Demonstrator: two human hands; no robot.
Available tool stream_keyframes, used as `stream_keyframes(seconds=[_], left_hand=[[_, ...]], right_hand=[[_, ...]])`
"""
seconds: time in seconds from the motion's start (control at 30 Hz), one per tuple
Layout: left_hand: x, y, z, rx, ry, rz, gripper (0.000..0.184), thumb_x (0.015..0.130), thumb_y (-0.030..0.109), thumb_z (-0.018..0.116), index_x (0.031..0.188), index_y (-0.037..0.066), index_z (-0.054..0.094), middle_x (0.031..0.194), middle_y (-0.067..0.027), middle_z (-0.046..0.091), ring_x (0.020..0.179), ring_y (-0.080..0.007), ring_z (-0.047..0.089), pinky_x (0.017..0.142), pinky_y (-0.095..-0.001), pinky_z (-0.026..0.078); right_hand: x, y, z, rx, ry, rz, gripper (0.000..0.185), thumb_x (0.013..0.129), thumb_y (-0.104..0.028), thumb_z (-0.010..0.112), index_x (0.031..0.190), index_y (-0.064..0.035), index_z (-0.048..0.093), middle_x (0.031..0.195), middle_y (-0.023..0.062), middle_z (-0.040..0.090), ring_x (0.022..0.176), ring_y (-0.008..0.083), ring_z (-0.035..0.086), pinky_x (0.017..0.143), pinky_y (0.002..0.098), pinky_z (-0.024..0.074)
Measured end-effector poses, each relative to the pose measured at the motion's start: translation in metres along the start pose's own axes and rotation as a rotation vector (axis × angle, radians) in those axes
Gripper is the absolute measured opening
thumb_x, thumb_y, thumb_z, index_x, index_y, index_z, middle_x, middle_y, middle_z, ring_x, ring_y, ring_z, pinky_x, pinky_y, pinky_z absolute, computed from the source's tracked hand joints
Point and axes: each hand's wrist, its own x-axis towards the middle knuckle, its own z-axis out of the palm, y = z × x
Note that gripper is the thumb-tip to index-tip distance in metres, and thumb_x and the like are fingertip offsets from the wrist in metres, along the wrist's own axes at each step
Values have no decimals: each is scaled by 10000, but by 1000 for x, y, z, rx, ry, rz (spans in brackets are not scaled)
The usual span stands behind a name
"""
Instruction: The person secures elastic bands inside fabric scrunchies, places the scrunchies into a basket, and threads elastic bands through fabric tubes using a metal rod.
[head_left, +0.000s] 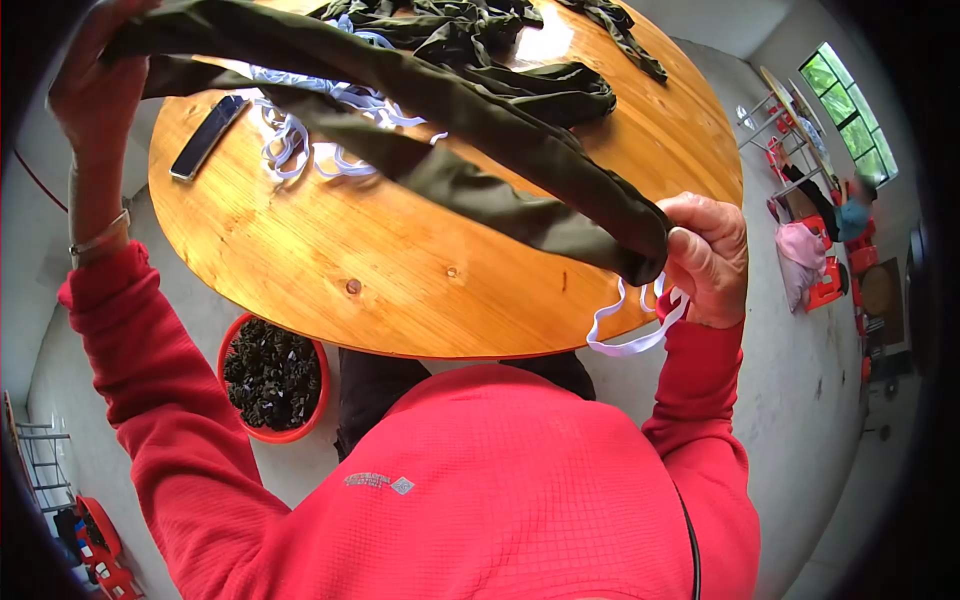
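The green cloth (410, 90) spans ten to three o'clock above the table (420, 235), gripped by the left hand (97, 100) and pinched by the right hand (712, 262). Probably light, limp, not fragile; its folded ends seem best to hold.

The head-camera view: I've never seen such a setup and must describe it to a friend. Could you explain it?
No machine here: a person works bare-handed, and one camera worn on their head looks forward and down. Their left hand and right hand hold a long, doubled dark green fabric strip between them. A narrow white band hangs below the right hand. On the round, yellow-brown wooden table lie crumpled dark green cloth, loose narrow white bands and a black rectangular phone.
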Motion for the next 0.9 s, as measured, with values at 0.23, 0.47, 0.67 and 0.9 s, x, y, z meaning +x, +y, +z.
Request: stream_keyframes(seconds=[0.23,0.47,0.67,0.9], left_hand=[[-104,58,15,287,-945,-714,316,714,-8,666,1023,33,612,991,-116,654,917,-198,607,845,-319,466],[-78,135,94,-150,-548,-364,207,821,27,605,1027,9,606,986,-145,642,1006,-256,597,865,-325,446],[-60,130,134,-256,-918,-300,219,795,84,640,999,10,615,894,-124,644,857,-271,615,811,-358,448],[-74,160,158,10,-615,101,111,745,87,635,840,44,598,809,-78,644,807,-229,630,822,-386,441]], right_hand=[[-7,29,-1,-7,-48,189,182,844,-117,620,913,51,628,631,-28,531,494,-6,387,417,168,264],[-17,36,3,-110,-111,285,171,828,-121,644,893,38,636,616,-52,525,498,-8,361,424,162,266],[-29,35,4,-157,-97,216,194,832,-133,642,930,34,631,629,-47,549,503,-8,371,428,163,275],[-19,27,34,-320,-171,191,287,829,-128,640,1050,42,576,553,-28,491,478,10,382,433,193,315]])
